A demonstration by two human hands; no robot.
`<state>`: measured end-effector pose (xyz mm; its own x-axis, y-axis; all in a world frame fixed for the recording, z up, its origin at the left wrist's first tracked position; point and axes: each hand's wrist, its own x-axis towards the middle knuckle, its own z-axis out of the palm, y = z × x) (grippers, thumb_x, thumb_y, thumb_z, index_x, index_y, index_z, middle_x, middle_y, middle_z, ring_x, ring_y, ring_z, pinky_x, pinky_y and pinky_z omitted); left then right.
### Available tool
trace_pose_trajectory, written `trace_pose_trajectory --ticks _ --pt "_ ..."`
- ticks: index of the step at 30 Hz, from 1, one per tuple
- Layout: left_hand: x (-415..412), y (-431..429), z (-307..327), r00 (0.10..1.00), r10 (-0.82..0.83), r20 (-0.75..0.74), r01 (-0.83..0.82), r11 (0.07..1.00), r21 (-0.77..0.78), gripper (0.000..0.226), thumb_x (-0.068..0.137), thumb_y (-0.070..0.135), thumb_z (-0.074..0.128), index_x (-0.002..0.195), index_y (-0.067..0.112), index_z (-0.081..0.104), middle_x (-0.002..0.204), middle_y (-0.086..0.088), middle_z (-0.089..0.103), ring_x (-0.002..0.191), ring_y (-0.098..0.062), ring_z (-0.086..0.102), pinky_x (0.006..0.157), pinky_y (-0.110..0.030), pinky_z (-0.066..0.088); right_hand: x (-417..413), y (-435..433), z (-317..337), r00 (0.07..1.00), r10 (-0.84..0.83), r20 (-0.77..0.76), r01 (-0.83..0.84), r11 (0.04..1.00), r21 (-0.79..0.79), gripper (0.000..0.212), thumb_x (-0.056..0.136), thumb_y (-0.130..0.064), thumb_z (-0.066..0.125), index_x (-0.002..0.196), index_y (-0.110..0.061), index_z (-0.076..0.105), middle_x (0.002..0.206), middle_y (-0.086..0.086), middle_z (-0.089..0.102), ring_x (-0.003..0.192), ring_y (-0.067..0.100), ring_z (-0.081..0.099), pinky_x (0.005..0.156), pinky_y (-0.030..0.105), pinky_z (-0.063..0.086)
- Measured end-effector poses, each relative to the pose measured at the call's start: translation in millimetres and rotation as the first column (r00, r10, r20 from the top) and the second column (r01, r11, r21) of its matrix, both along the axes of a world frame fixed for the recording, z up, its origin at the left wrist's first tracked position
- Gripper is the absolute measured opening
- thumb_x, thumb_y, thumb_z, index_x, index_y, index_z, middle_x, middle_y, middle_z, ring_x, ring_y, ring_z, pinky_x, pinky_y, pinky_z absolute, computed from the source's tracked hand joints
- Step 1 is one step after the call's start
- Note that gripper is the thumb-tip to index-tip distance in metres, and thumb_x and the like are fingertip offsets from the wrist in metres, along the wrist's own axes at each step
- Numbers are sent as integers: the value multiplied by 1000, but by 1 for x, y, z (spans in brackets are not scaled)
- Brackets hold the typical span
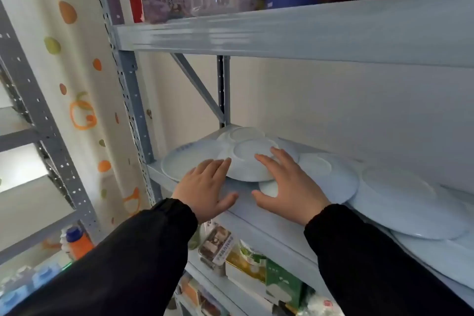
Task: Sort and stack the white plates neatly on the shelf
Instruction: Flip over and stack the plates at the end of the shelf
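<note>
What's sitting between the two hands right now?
Head view: an upturned white plate, with the left hand and right hand at its sides, above bare shelf.

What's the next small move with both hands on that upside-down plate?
Probably close both hands on the rim and lift. The left hand and right hand lie open on either side of the upturned plate, which rests tilted across other plates, with a smaller plate under its front edge. Neither hand grips yet.
</note>
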<state>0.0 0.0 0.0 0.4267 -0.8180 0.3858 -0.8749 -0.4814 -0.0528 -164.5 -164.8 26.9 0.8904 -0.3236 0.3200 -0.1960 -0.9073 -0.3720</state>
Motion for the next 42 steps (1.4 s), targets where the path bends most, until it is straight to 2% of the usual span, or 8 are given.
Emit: trace_pose_trajectory --ticks 6,15,20,24,30,33,36,42 --pt "26 -23 -11 994 -103 39 104 994 -27 84 88 65 35 155 17 20 151 -2 40 140 -24 34 110 -38 36 -4 -2 -3 999 -16 30 20 991 -134 81 74 -68 45 148 -45 21 162 -11 6 149 7 -1 116 26 18" --pt "23 -54 -12 976 -212 42 211 977 15 74 81 46 48 148 15 38 144 -6 49 133 -30 44 101 -42 47 -6 -4 -9 999 -47 9 48 994 -94 82 71 -68 42 148 -46 25 160 -14 6 146 3 4 108 14 12" --pt "23 -66 -8 976 -214 47 213 977 25 72 66 16 71 135 10 52 123 -7 62 109 -33 60 61 -42 58 -5 -6 -13 999 -40 -2 40 994 -101 82 73 -67 42 149 -45 22 161 -10 7 149 8 0 116 23 15" --pt "24 -66 -3 972 -220 83 217 975 43 74 61 13 77 132 9 54 115 -6 63 99 -33 62 49 -37 54 -5 -7 -11 999 -39 -13 37 992 -121 82 75 -67 43 150 -43 20 162 -8 6 149 9 -3 118 28 16" --pt "26 -61 -1 980 -183 78 181 983 31 74 64 13 77 134 10 53 122 -7 61 107 -32 60 57 -36 55 -7 -6 -11 999 -32 20 33 995 -99 81 75 -67 43 149 -44 20 162 -11 4 148 7 -7 118 26 15" --pt "28 -58 5 989 -147 14 147 988 -44 65 83 11 60 145 13 40 139 -4 49 123 -29 49 79 -37 51 -9 -6 -11 998 -28 59 34 993 -113 78 75 -65 44 147 -44 24 161 -13 7 149 6 -5 116 25 17" --pt "39 -54 15 992 -97 -76 86 987 -136 61 90 9 50 149 14 34 144 -6 43 124 -32 48 94 -40 45 -11 -5 -11 989 -15 146 35 990 -135 72 77 -59 49 144 -36 37 153 -10 29 145 4 13 111 17 18" --pt "54 -37 40 976 -11 -220 -62 944 -323 54 95 2 41 148 13 35 140 -12 46 110 -35 57 89 -39 44 -10 -3 -14 990 -7 143 22 994 -104 64 77 -56 45 136 -32 49 133 -12 49 123 4 43 100 20 38"
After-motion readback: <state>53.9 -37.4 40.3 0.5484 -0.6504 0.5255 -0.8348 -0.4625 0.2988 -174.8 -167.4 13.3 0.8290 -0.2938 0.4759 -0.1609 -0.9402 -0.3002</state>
